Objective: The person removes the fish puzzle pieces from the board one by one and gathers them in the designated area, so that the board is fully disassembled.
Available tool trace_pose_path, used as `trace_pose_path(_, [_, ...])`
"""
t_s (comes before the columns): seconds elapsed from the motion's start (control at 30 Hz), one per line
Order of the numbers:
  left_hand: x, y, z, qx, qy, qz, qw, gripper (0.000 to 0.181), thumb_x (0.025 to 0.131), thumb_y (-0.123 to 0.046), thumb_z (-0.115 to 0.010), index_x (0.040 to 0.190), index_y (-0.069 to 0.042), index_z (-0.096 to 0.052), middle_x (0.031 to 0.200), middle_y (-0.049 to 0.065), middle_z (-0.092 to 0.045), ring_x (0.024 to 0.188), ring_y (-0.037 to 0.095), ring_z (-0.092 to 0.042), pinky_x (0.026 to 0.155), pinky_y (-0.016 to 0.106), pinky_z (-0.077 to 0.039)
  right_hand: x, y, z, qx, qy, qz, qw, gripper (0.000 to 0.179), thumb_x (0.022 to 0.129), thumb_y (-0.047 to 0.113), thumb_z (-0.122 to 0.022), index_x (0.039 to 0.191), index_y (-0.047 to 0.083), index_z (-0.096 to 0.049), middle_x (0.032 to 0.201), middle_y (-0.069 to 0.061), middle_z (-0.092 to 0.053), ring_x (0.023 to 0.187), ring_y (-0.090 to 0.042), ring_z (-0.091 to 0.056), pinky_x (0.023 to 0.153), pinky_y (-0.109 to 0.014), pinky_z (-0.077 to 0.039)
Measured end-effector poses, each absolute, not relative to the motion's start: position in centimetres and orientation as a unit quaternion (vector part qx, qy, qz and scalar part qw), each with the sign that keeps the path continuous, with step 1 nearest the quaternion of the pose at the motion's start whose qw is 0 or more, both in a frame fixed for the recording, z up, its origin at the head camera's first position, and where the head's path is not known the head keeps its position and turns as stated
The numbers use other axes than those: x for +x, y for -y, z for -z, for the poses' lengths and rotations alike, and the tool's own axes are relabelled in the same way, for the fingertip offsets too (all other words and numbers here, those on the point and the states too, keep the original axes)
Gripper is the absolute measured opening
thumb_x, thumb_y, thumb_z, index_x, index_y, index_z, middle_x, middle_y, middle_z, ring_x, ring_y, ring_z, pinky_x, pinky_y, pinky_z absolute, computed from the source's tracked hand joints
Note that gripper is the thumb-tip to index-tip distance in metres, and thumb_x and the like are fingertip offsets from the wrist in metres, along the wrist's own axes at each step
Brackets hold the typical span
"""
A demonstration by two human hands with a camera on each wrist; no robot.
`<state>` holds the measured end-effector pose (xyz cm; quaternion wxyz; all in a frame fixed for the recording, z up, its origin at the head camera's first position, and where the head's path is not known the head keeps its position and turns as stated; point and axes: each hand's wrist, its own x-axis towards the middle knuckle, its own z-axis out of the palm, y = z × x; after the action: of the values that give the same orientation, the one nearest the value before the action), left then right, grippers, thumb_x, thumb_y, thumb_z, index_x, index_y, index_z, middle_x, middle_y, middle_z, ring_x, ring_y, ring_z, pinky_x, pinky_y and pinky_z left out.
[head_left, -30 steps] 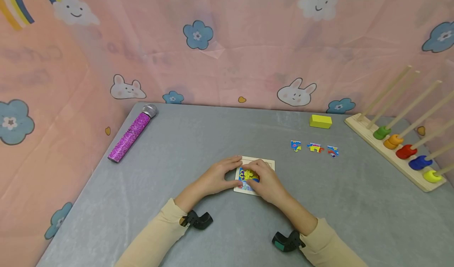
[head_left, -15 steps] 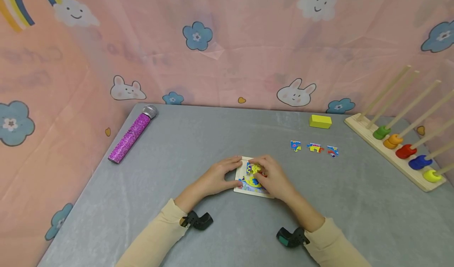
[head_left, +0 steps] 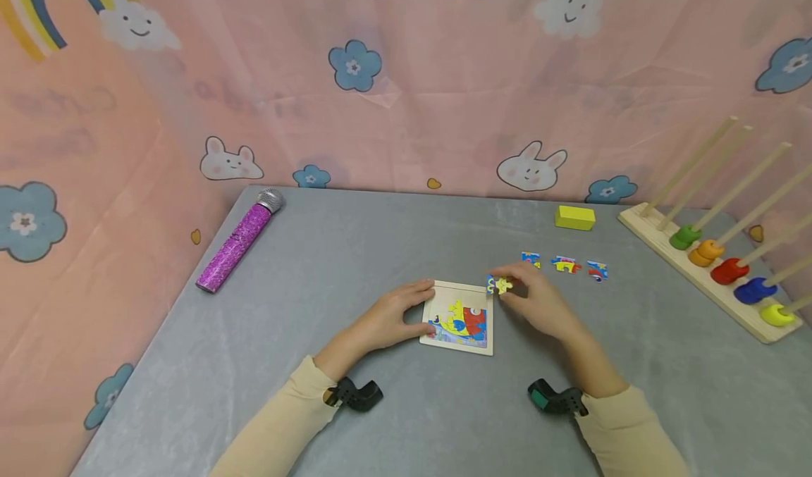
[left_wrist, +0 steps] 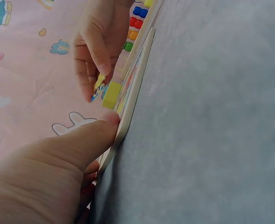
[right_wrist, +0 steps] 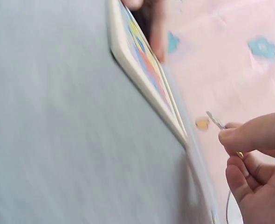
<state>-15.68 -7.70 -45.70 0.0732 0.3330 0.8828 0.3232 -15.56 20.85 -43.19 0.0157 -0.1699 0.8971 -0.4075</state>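
Observation:
A square wooden puzzle board point(head_left: 458, 351) lies on the grey table in the head view, its lower part filled with red, yellow and blue pieces. My left hand point(head_left: 389, 318) holds the board by its left side, thumb on the frame's face and fingers at the far left corner. In the left wrist view the thumb point(left_wrist: 93, 135) presses the near rim. Just off the board's far right corner, my right hand point(head_left: 539, 299) pinches a yellow-and-blue puzzle piece point(head_left: 500, 285) between thumb and fingers, raised above the table. The right wrist view shows that piece point(right_wrist: 215, 120) edge-on.
Three loose puzzle pieces, including a red-and-yellow one point(head_left: 566, 264), lie beyond my right hand. Behind them sits a yellow block point(head_left: 574, 218). A wooden peg rack point(head_left: 704, 273) with coloured beads stands at right; a purple glitter microphone point(head_left: 236, 244) lies at far left.
My right hand has lifted the yellow-and-blue puzzle piece out of the board and carried it right, uncovering the red part of the picture. The left hand has stayed on the board.

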Motion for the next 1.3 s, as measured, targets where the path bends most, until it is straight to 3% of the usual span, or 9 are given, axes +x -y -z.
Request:
trace_pose_path(0.13, [-15.7, 7.7, 45.9, 0.343, -0.883, -0.316, 0.059, 0.066, 0.083, -0.032, -0.073, 0.137, -0.002, -0.05, 0.148, 0.008, -0.042, 0.138, 0.024, -0.037, 0.11, 0.041, -0.036, -16.1, -22.8, 43.6, -0.161, -0.9, 0.404, 0.011, 0.034, 0.088, -0.001, -0.062, 0.121, 0.002, -0.061, 0.115, -0.016, -0.057, 0.102, -0.028, -0.052, 0.089, -0.045, -0.046])
trace_pose_path(0.33, [-15.8, 7.7, 45.7, 0.349, -0.88, -0.317, 0.054, 0.066, 0.083, -0.032, -0.073, 0.136, -0.002, -0.051, 0.147, 0.009, -0.043, 0.138, 0.024, -0.038, 0.109, 0.041, -0.037, -16.6, -25.3, 44.4, -0.154, -0.904, 0.398, 0.007, 0.034, 0.087, -0.001, -0.062, 0.121, 0.0, -0.061, 0.119, -0.019, -0.058, 0.104, -0.027, -0.052, 0.088, -0.024, -0.044])
trace_pose_path(0.43, [-15.8, 7.7, 45.5, 0.342, -0.88, -0.322, 0.066, 0.066, 0.082, -0.032, -0.074, 0.137, -0.003, -0.05, 0.148, 0.007, -0.042, 0.139, 0.023, -0.036, 0.11, 0.041, -0.035, -16.7, -26.1, 44.6, -0.15, -0.91, 0.387, 0.014, 0.034, 0.087, 0.0, -0.063, 0.121, 0.001, -0.062, 0.122, -0.02, -0.058, 0.106, -0.029, -0.053, 0.088, -0.022, -0.042])
trace_pose_path(0.5, [-15.8, 7.7, 45.4, 0.339, -0.882, -0.32, 0.07, 0.067, 0.083, -0.032, -0.074, 0.138, -0.004, -0.049, 0.149, 0.006, -0.041, 0.139, 0.022, -0.036, 0.111, 0.04, -0.035, -16.7, -26.4, 44.7, -0.144, -0.915, 0.376, 0.023, 0.035, 0.087, 0.002, -0.063, 0.122, 0.003, -0.062, 0.124, -0.02, -0.058, 0.109, -0.029, -0.053, 0.089, -0.024, -0.042])
trace_pose_path(0.73, [-15.7, 7.7, 45.4, 0.336, -0.883, -0.318, 0.074, 0.067, 0.083, -0.033, -0.074, 0.138, -0.004, -0.049, 0.149, 0.005, -0.041, 0.139, 0.02, -0.035, 0.112, 0.039, -0.034, -16.7, -26.6, 44.5, -0.146, -0.916, 0.373, 0.032, 0.035, 0.087, -0.001, -0.063, 0.122, 0.0, -0.061, 0.123, -0.023, -0.057, 0.108, -0.034, -0.052, 0.092, -0.047, -0.042])
trace_pose_path(1.0, [-15.7, 7.7, 45.4, 0.334, -0.884, -0.319, 0.077, 0.067, 0.083, -0.033, -0.073, 0.139, -0.005, -0.049, 0.149, 0.005, -0.04, 0.14, 0.02, -0.035, 0.112, 0.039, -0.034, -16.6, -26.8, 44.3, -0.15, -0.919, 0.363, 0.034, 0.033, 0.086, -0.001, -0.063, 0.118, 0.001, -0.064, 0.119, -0.021, -0.059, 0.107, -0.033, -0.054, 0.09, -0.044, -0.043])
trace_pose_path(1.3, [-15.6, 7.6, 45.5, 0.333, -0.883, -0.321, 0.077, 0.066, 0.083, -0.033, -0.073, 0.138, -0.005, -0.049, 0.149, 0.004, -0.04, 0.14, 0.02, -0.035, 0.112, 0.039, -0.034, -16.7, -26.8, 44.2, -0.141, -0.918, 0.368, 0.047, 0.033, 0.086, 0.001, -0.064, 0.119, -0.002, -0.062, 0.119, -0.024, -0.057, 0.107, -0.036, -0.052, 0.092, -0.052, -0.042])
